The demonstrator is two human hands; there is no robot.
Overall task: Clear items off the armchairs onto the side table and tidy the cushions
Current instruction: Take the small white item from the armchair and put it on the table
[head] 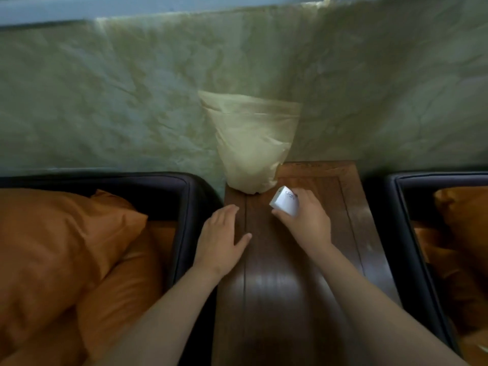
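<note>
A dark wooden side table (353,223) runs between two armchairs. My right hand (306,223) grips a small white box (285,201) with printed letters, held tilted just above the table's far half. My left hand (221,239) rests flat and open on the table's left edge, beside the left armchair's dark arm (184,223). An orange cushion (60,247) lies slumped in the left armchair. Another orange cushion (464,215) sits in the right armchair (406,223), partly cut off by the frame edge.
A pale yellow tied curtain bundle (250,143) hangs down onto the table's far end, close to the white box. A greenish curtain (105,101) covers the wall behind. A small white thing (482,348) shows at the bottom right.
</note>
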